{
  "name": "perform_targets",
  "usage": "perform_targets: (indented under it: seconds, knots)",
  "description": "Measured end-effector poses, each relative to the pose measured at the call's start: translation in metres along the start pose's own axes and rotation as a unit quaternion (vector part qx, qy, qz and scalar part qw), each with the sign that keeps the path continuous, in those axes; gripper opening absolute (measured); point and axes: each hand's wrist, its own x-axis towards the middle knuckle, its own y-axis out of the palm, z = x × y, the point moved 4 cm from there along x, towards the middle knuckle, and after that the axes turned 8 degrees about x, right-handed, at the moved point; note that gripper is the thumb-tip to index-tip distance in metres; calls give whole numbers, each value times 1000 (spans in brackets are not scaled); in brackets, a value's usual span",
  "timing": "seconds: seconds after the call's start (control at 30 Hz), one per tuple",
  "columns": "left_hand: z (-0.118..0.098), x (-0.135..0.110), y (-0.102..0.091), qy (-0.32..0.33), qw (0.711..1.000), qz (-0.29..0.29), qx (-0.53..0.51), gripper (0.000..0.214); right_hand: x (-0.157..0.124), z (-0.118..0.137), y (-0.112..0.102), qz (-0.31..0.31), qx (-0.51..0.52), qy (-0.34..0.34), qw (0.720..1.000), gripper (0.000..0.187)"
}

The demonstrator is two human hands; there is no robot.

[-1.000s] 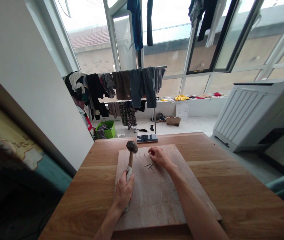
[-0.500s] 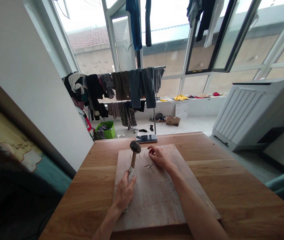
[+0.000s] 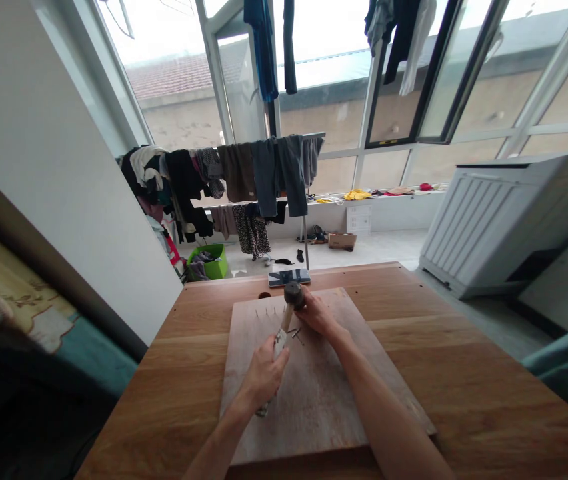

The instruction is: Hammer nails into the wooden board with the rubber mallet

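Note:
A hammer (image 3: 280, 341) with a dark head and pale-wrapped handle is gripped in my left hand (image 3: 264, 373); its head is raised over the far part of the wooden board (image 3: 314, 400). Right behind the hammer head, my right hand (image 3: 317, 313) has its fingers bent together low over the board. The hammer head covers the fingertips, so what they pinch is hidden. Several thin nails (image 3: 266, 311) stand upright in a row near the board's far left edge. A few loose nails (image 3: 297, 333) lie between my hands, partly behind the hammer handle.
The board lies on a wooden table (image 3: 174, 373). A phone (image 3: 289, 277) rests at the table's far edge, with a small round brown object (image 3: 264, 295) nearby. Beyond are a clothes rack (image 3: 314, 135) with laundry, a green basket (image 3: 217, 261) and a cardboard box (image 3: 343, 241).
The hammer and my left hand have moved right, bringing the hammer head in front of my right fingertips. My right hand has stayed about where it was, its fingers lower. The view has shifted slightly.

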Motion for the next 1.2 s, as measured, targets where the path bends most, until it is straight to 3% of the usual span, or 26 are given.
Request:
perform_targets:
  seconds: [0.07, 0.27, 0.4, 0.47, 0.7, 0.77, 0.87, 1.0, 1.13, 1.2]
  knots:
    - [0, -2, 0, 4, 1000, -12, 7, 19, 0, -1, 0, 0, 5, 0, 1000, 62]
    - [3, -1, 2, 4, 1000, -9, 0, 24, 1, 1, 1, 6, 10, 3, 1000, 62]
    - [9, -3, 4, 28, 998, -62, -8, 31, 1, 4, 0, 20, 4, 15, 1000, 66]
    - [12, -6, 5, 39, 996, -80, -18, 35, 1, 4, -2, 30, -2, 27, 999, 58]
    - [21, -10, 3, 22, 992, -121, -22, 35, 4, 14, -16, 87, -67, 46, 993, 6]
    - [20, -9, 3, 18, 992, -128, -15, 34, -2, 29, -17, 123, -79, 16, 989, 2]
    - [18, -9, 5, 14, 993, -119, -17, 32, -21, 56, -15, 171, -102, -58, 978, 18]
    - [15, -9, 5, 26, 993, -110, -25, 31, -48, 83, -10, 230, -178, -171, 942, 26]
    - [17, -8, 5, 39, 992, -117, -29, 29, -63, 93, -2, 279, -323, -313, 849, 17]
    - [19, -7, 6, 37, 992, -118, -27, 29, -64, 95, 1, 291, -340, -345, 825, 16]
